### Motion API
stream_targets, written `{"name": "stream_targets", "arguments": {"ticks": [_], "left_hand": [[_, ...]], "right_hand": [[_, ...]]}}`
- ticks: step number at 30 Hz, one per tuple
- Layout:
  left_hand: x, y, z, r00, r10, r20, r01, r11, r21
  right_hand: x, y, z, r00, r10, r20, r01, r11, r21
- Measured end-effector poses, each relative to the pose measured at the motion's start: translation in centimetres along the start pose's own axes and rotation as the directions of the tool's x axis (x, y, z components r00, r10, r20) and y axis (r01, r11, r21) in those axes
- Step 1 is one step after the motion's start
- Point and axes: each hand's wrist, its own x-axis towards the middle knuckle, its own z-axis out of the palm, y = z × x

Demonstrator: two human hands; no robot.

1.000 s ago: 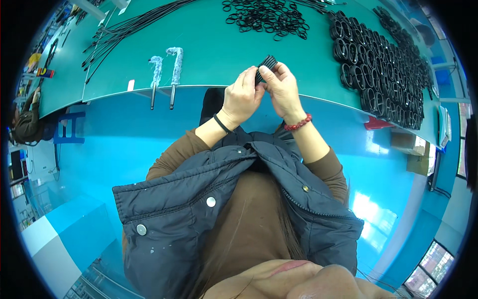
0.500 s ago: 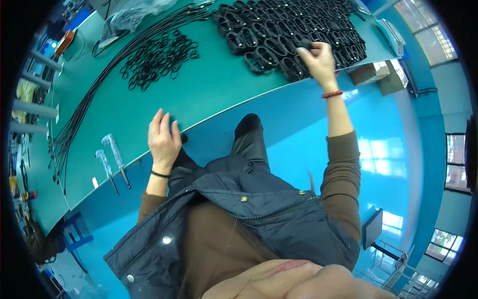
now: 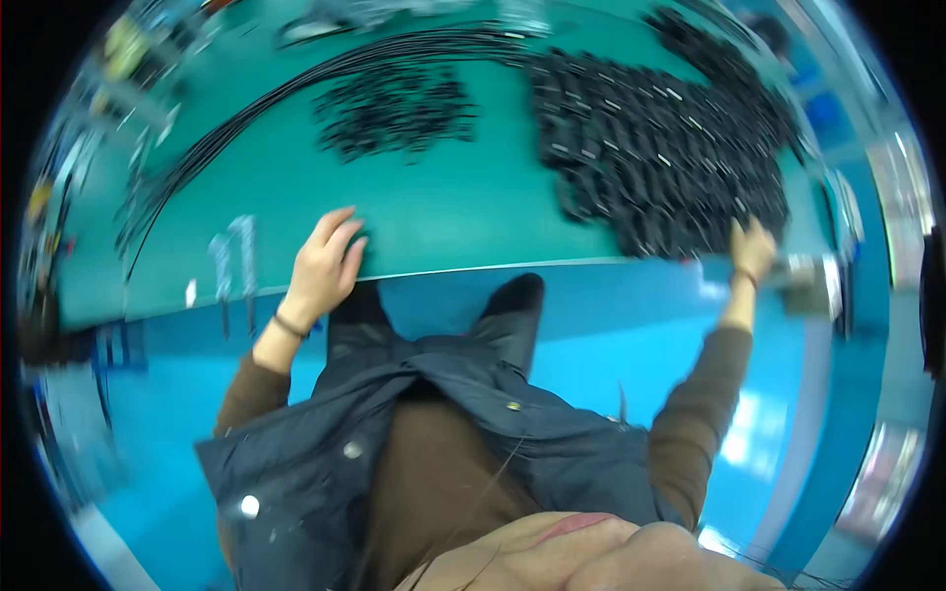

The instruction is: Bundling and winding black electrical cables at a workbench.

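Note:
My left hand (image 3: 323, 264) rests flat on the near edge of the green table (image 3: 463, 222), fingers spread, holding nothing. My right hand (image 3: 753, 248) reaches far to the right and touches the near edge of a large pile of coiled black parts (image 3: 660, 148). Motion blur hides whether its fingers close on a coil. A smaller heap of black rings (image 3: 394, 108) lies behind the left hand.
A bundle of long black cables (image 3: 227, 128) curves across the table's far left. Two screwdrivers with pale handles (image 3: 232, 266) lie at the table edge left of my left hand. The floor below is blue.
Both hands held a small black part together a second ago. They then parted: the left dropped to the table edge, the right swung out to the coil pile. The view has turned.

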Motion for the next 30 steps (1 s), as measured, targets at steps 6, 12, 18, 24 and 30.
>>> {"name": "stream_targets", "arguments": {"ticks": [6,12,18,24,30], "left_hand": [[5.4,-13.7,-5.0,0.994,0.069,-0.08,-0.014,0.839,0.544],[5.9,-29.7,-5.8,0.948,-0.298,-0.114,0.285,0.626,0.726],[6.7,-33.1,-5.4,0.999,-0.042,-0.014,0.033,0.482,0.876],[6.5,-33.7,-7.2,0.996,-0.074,-0.04,0.079,0.672,0.736],[6.2,-33.2,-8.7,0.998,-0.028,0.056,-0.025,0.649,0.76]], "right_hand": [[1.5,-2.4,-2.1,0.984,-0.1,-0.147,0.134,0.961,0.244],[-3.7,-19.5,-14.8,0.8,-0.448,-0.398,0.599,0.604,0.526],[-7.3,-35.7,-19.8,0.692,-0.617,-0.374,0.665,0.343,0.664],[-8.4,-55.4,-23.2,0.58,-0.713,-0.395,0.725,0.229,0.65],[-11.1,-67.3,-23.8,0.556,-0.741,-0.376,0.763,0.275,0.586]]}}
